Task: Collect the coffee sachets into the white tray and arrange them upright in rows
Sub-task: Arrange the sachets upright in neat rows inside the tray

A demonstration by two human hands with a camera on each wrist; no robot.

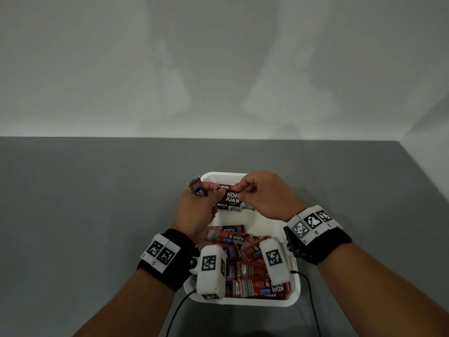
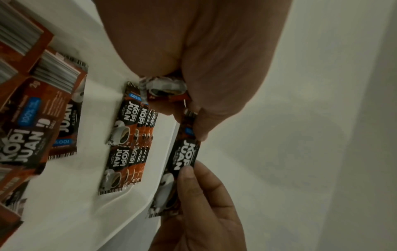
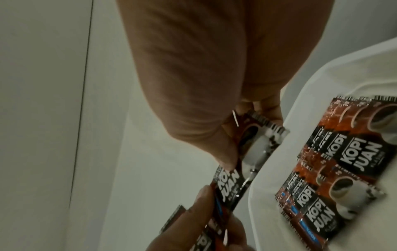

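Over the far end of the white tray (image 1: pixel 295 296), both hands share one dark red "KOPI JUAN" coffee sachet (image 1: pixel 232 198). My left hand (image 1: pixel 216 195) pinches its left end with the thumb, and my right hand (image 1: pixel 243 190) pinches its right end. The left hand also grips a small bundle of sachets (image 1: pixel 197 188) in its curled fingers. In the left wrist view the shared sachet (image 2: pixel 184 156) hangs just outside the tray wall (image 2: pixel 75 203). Two short rows of sachets (image 2: pixel 126 122) stand on edge against that wall, also visible as rows (image 3: pixel 352 152) in the right wrist view.
A loose pile of sachets (image 1: pixel 245 259) fills the tray's near half, partly hidden under the wrist cameras. The tray sits on a grey table (image 1: pixel 97 203) that meets a white wall at the back and right. Cables trail off the near edge.
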